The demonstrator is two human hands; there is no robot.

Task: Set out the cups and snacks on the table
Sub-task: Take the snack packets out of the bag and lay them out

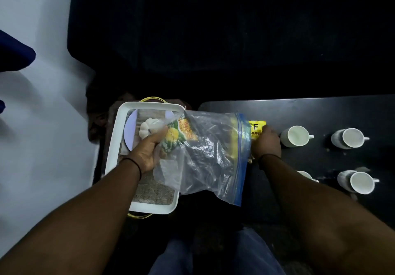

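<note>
My left hand [147, 151] grips the closed end of a clear zip bag [205, 153] over a white tray [119, 125]. A green and yellow snack packet [177, 133] shows through the bag. At the bag's blue zip mouth my right hand [267, 144] holds a yellow snack packet [257, 128], above the black table [320, 114]. White cups stand on the table: one [296, 136] right beside my right hand, another [350, 138] farther right, a third [359, 181] nearer me. A further cup [305, 174] is mostly hidden behind my right forearm.
The tray holds a woven mat [151, 191], a round white plate [130, 133] and a small white ridged dish [147, 126]. It has gold wire handles [149, 99]. A pale wall fills the left. My legs in blue trousers [213, 257] are below.
</note>
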